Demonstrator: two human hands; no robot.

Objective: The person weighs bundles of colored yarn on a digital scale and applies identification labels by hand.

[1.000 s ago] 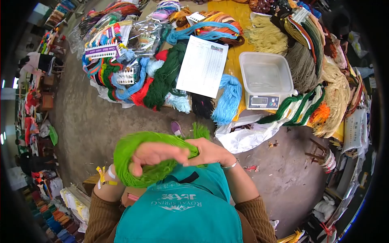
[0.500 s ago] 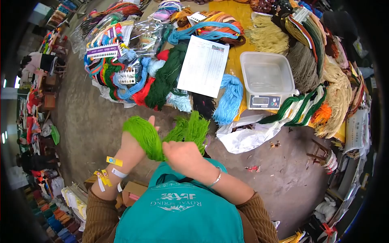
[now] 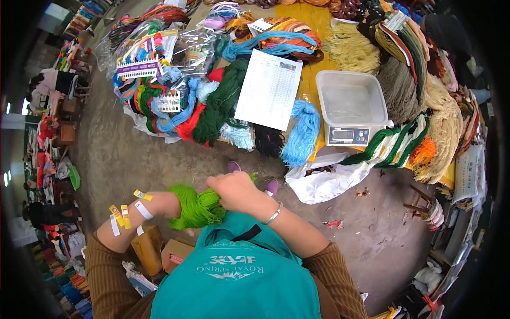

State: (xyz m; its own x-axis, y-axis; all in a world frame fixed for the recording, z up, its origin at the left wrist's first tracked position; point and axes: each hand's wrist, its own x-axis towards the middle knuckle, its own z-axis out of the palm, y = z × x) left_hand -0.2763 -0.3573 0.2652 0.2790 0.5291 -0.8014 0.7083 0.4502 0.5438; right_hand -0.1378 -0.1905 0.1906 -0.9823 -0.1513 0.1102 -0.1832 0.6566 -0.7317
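A skein of bright green thread (image 3: 199, 210) is looped around my left hand (image 3: 171, 204), just past the wrist. The thread covers the fingers of that hand. My right hand (image 3: 234, 192) is closed, knuckles up, on the right end of the skein, close in front of the teal apron (image 3: 234, 282). A little green thread shows beyond its knuckles. Several yellow and white stickers (image 3: 125, 217) are stuck on the left forearm, and a bracelet (image 3: 273, 213) circles the right wrist.
Ahead is a table with piled thread skeins (image 3: 223, 101), a printed sheet (image 3: 268, 87), and a clear plastic tub (image 3: 352, 98) on a digital scale (image 3: 346, 136). White plastic (image 3: 332, 181) hangs off its front edge. A stool (image 3: 422, 204) stands right; cardboard boxes (image 3: 175, 252) sit low left.
The skein has bunched up, and its loose right part has drawn in toward my hands. My left hand has lowered and turned, its fingers now covered. My right hand has risen slightly.
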